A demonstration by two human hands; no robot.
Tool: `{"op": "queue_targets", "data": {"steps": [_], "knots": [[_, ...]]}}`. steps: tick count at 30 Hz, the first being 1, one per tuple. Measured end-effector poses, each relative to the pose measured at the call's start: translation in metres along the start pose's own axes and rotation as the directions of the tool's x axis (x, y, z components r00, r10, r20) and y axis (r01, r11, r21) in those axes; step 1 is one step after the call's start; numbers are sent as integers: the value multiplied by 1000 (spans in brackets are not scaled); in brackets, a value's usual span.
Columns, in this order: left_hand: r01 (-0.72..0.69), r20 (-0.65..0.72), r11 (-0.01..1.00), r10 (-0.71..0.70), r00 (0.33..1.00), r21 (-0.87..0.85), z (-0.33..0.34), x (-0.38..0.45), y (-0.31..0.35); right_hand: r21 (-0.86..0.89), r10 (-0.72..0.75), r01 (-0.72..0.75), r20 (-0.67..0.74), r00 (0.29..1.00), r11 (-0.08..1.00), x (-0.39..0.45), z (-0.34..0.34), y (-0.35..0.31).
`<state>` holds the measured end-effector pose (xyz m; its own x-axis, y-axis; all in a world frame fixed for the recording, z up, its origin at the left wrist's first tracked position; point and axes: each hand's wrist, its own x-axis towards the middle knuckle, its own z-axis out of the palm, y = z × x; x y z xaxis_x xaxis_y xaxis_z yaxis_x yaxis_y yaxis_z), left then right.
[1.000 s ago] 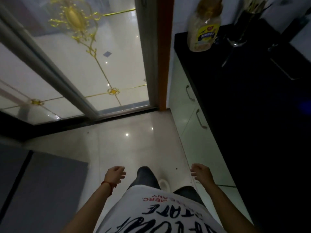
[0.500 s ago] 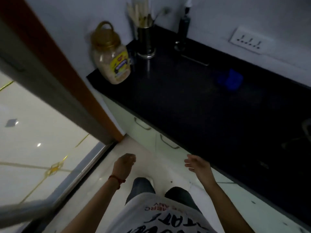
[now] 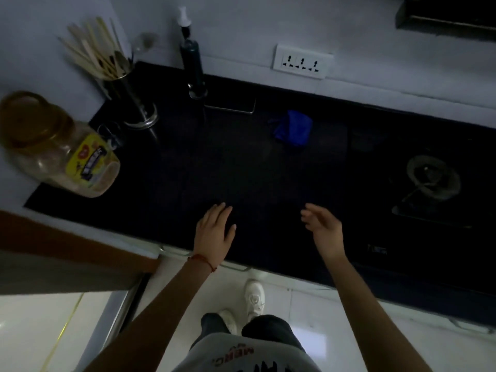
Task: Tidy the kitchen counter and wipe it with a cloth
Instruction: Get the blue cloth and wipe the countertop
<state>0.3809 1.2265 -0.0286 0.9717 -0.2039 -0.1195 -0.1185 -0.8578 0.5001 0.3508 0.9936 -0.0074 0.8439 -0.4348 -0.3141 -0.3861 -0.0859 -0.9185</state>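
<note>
Both our hands now out over black counter (image 3: 188,170): left hand (image 3: 214,232) flat, empty; right hand (image 3: 323,226) loosely open, empty. Blue cloth (image 3: 293,128) well beyond.

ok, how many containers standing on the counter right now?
3. A big plastic jar at the left end, a steel utensil holder behind it in the corner, and a dark pump bottle against the wall. The counter is dim, so a small dark item could be missed.

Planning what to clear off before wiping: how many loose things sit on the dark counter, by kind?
Jar: 1
Utensil holder: 1
Dark bottle: 1
Blue cloth: 1
Flat tray-like item, too dim to identify: 1
Total: 5
</note>
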Motion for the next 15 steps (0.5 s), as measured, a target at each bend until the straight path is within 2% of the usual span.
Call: {"op": "queue_targets", "data": {"steps": [3,6,10,15], "knots": [[-13,105,985,-5,994,169,13,24,-1,-75,-33,28,-65,997,997,54,3,-23],[-26,131,961,-11,991,276,24,35,-8,-156,-39,20,-122,992,988,106,10,-45],[-30,123,947,-9,992,319,33,37,-18,-225,-31,3,-122,992,974,167,26,-61],[-24,106,953,-8,994,302,38,41,-23,-368,-109,60,-114,987,928,230,48,-70]]}}
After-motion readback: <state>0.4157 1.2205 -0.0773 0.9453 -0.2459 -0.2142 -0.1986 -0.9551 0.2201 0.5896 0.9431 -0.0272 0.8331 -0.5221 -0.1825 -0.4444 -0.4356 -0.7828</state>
